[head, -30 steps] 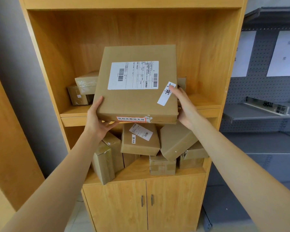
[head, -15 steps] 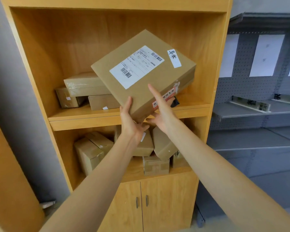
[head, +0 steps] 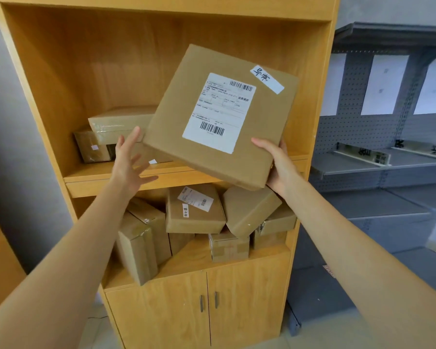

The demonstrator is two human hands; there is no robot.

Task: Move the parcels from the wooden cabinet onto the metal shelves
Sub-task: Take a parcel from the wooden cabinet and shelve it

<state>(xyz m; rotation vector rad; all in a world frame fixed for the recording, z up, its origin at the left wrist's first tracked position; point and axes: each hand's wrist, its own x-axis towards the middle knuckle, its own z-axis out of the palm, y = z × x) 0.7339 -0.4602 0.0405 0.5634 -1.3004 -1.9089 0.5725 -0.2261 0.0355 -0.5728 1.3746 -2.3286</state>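
One flat parcel [head: 219, 117] lifted clear of wooden cabinet [head: 48, 79] — gripped at near right corner by right hand [head: 278, 165], left hand [head: 129, 159] spread, empty. Metal shelves [head: 363, 165] at right bare — remaining parcels [head: 194, 210] heaped below, nothing delivered yet.

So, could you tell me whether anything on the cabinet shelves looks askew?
Yes: on the lower open shelf the small parcels lie jumbled, one tipped on a corner over its neighbours. The upper stack sits fairly flat.
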